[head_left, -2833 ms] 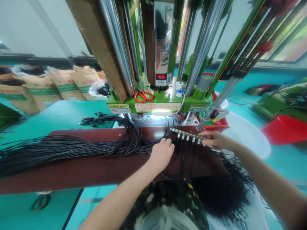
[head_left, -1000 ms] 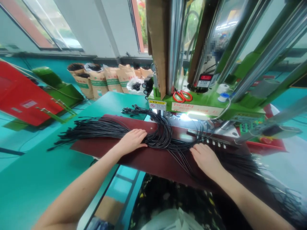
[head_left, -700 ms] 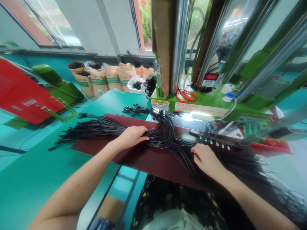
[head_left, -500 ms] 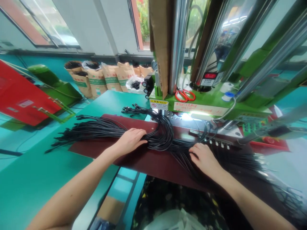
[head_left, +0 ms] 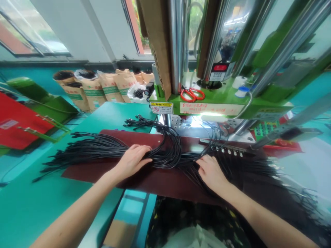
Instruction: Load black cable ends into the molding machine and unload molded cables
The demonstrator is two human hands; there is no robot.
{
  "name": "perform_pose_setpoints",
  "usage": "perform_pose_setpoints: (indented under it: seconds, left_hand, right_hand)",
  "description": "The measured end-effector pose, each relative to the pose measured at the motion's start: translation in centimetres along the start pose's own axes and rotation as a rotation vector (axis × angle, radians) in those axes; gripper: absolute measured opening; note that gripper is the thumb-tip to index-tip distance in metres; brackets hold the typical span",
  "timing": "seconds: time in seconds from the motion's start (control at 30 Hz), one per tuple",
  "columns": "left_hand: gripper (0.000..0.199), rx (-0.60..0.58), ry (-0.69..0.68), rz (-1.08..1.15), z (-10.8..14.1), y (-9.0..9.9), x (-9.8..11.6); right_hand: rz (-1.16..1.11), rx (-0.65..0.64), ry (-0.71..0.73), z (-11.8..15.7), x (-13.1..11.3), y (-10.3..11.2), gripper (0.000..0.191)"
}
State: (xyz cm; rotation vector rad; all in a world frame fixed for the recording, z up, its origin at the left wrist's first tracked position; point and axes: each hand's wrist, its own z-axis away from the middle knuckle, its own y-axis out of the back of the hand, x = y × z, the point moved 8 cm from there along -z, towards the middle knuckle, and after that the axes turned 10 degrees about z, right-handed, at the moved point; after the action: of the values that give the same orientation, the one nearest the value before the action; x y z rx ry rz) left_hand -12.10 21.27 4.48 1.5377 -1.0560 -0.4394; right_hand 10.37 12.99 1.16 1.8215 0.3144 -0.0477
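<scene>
A long bundle of thin black cables (head_left: 90, 148) lies across a dark red board (head_left: 155, 184), its connector ends fanned out at the left. Another part of the cables bends in a thick curved loop (head_left: 174, 146) in the middle. My left hand (head_left: 134, 159) is closed over the bundle just left of this loop, palm down, thumb toward me. Right of the loop, my right hand (head_left: 210, 171) has its fingers curled around black cables; its fingertips are partly hidden among them. More cable ends (head_left: 261, 167) spread out at the far right.
Behind the board stands a green press machine (head_left: 232, 103) with steel columns and red-handled scissors (head_left: 191, 94) on its ledge. A metal strip with tabs (head_left: 227, 148) lies near the right hand. Paper sacks (head_left: 90, 89) line the wall; a red machine (head_left: 18, 120) stands left.
The camera view has shifted, moving the scene somewhat left in the picture. Both hands keep their grip on the cables at nearly the same spots.
</scene>
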Motion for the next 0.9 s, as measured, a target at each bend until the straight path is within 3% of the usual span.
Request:
perform_pose_setpoints:
  seconds: [0.13, 0.27, 0.43, 0.6, 0.77, 0.83, 0.9]
  left_hand:
    - [0.026, 0.020, 0.015, 0.012, 0.0, 0.3, 0.0]
    - [0.027, -0.002, 0.032, 0.047, -0.1, 0.2, -0.2]
    - [0.030, -0.079, 0.073, 0.024, -0.2, -0.7, -0.3]
    - [0.035, -0.137, 0.057, 0.009, 0.6, -1.9, -0.6]
    - [0.063, -0.010, 0.085, 0.165, -0.5, -0.6, 0.8]
    - [0.060, 0.067, 0.140, 0.392, -2.4, -0.1, 2.5]
    - [0.054, 0.111, 0.213, 0.740, -5.3, -1.0, 4.5]
  right_hand:
    - [-0.135, -0.029, -0.086, -0.1, 0.3, -0.3, 0.015]
    - [-0.175, 0.019, -0.078, -0.2, -0.3, -0.1, 0.017]
    - [-0.080, 0.026, -0.035, -0.8, -1.4, -0.2, 0.016]
    - [0.104, -0.117, 0.061, -0.3, -2.0, 0.1, 0.013]
    - [0.143, -0.146, 0.132, 1.9, -1.0, 3.6, 0.026]
    - [0.098, -0.080, 0.113, 2.1, 0.6, 6.1, 0.024]
    - [0.052, 0.043, 0.039, 1.1, 3.4, 8.7, 0.023]
